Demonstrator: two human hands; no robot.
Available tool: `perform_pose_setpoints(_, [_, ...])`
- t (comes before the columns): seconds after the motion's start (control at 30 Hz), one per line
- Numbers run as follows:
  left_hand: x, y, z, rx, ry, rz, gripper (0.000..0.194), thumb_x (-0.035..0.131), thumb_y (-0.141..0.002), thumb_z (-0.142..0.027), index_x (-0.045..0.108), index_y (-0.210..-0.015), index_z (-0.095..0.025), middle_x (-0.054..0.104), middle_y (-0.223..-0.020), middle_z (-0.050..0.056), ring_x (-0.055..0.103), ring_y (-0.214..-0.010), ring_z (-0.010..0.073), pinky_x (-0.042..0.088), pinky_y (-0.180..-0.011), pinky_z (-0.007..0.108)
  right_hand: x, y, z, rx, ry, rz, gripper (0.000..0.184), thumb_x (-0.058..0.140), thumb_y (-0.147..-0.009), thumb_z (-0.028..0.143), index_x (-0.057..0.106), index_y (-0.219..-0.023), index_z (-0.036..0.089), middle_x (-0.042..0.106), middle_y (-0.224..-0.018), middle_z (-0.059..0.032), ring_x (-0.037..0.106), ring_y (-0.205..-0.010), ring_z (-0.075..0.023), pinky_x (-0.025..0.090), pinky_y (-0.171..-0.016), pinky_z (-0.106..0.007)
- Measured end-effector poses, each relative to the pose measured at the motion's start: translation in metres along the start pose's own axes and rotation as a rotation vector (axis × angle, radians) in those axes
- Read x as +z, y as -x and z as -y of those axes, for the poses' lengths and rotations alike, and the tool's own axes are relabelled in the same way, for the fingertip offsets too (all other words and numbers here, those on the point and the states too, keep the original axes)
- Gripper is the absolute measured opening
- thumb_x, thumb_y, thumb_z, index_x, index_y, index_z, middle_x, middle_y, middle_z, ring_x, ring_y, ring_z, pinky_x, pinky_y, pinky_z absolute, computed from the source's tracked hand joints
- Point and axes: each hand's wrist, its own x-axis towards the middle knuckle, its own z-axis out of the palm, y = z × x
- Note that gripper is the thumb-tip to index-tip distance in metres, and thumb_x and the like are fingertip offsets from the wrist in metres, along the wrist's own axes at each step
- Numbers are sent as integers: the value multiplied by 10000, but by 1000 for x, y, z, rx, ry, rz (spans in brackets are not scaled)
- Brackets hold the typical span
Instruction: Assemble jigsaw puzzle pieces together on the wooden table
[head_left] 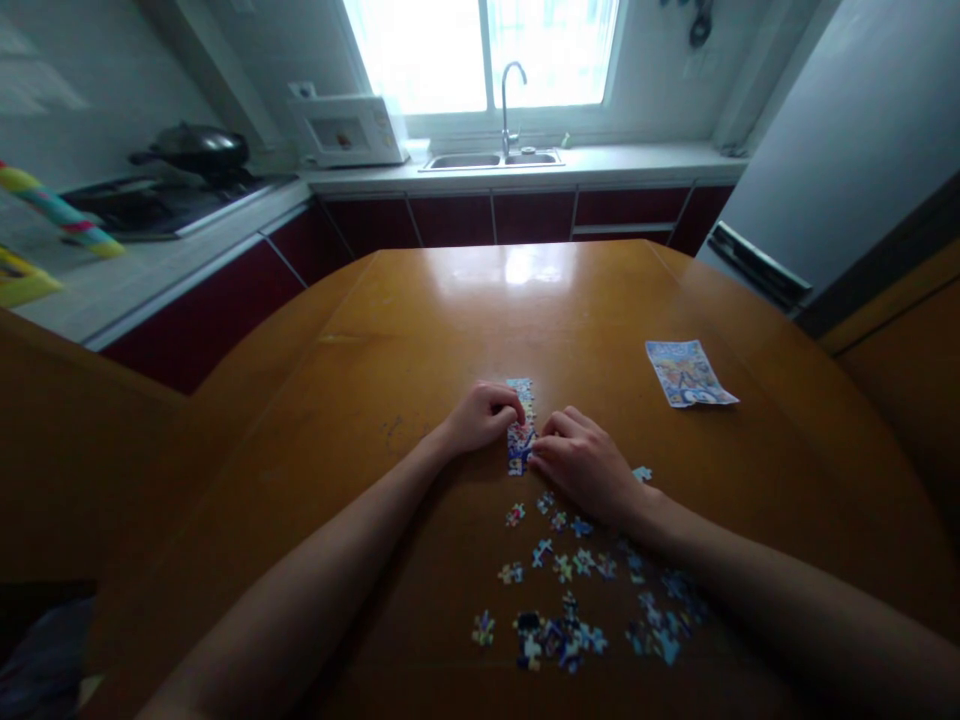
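A narrow strip of joined jigsaw puzzle pieces [516, 464] lies flat on the wooden table, its long side pointing away from me. My left hand [484, 415] rests at its left side, fingers curled, with the fingertips on the strip's middle. At the lower right edge, my right hand [581, 458] is closed, its thumb and fingertips pinched against the strip. Whether a separate piece sits between those fingers is hidden. Nearer to me, several loose jigsaw pieces [563, 568] are scattered, some partly under my right forearm. A denser cluster of pieces [559, 638] lies closest to me.
A creased printed picture sheet [688, 374] lies on the table [420, 330] to the right. Beyond the table are a sink [465, 161] with a faucet, a microwave [349, 130], and a stove with a dark wok [196, 148]. A refrigerator [832, 150] stands at right.
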Motion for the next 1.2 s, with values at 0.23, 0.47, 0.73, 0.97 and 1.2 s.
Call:
perform_pose_setpoints(0.23, [0,0,0,-2,15,3,264,475,-691,-74,728,-646,-131,649,-608,14,539,-566,99,394,-577,201,1,0,-2,5,18,-5,156,675,-912,240,685,-763,193,637,-888,-52,528,-886,-201,460,-814,-329])
perform_pose_setpoints(0.47, [0,0,0,-6,13,1,263,475,-689,-74,729,-643,-129,641,-598,14,535,-564,99,383,-566,200,-1,0,0,-4,-16,10,147,650,-925,231,693,-790,191,636,-900,-52,526,-892,-199,464,-819,-325])
perform_pose_setpoints(0.73, [0,0,-2,-12,12,2,267,469,-689,-73,728,-648,-127,647,-605,15,546,-573,102,395,-581,201,-2,1,1,-10,8,-5,171,623,-928,201,686,-769,190,632,-886,-53,520,-883,-198,451,-800,-324])
perform_pose_setpoints(0.97, [0,0,-1,-26,5,6,261,474,-687,-80,726,-643,-132,640,-599,10,538,-572,103,389,-574,201,-1,1,1,-12,37,-21,224,600,-942,221,671,-731,193,630,-869,-55,520,-861,-198,442,-781,-330])
perform_pose_setpoints(1.2, [0,0,-2,-18,8,4,261,476,-693,-69,726,-648,-132,642,-599,10,543,-572,101,394,-576,200,-2,1,1,-13,25,-25,210,600,-939,217,675,-744,199,633,-874,-57,521,-871,-204,446,-792,-336])
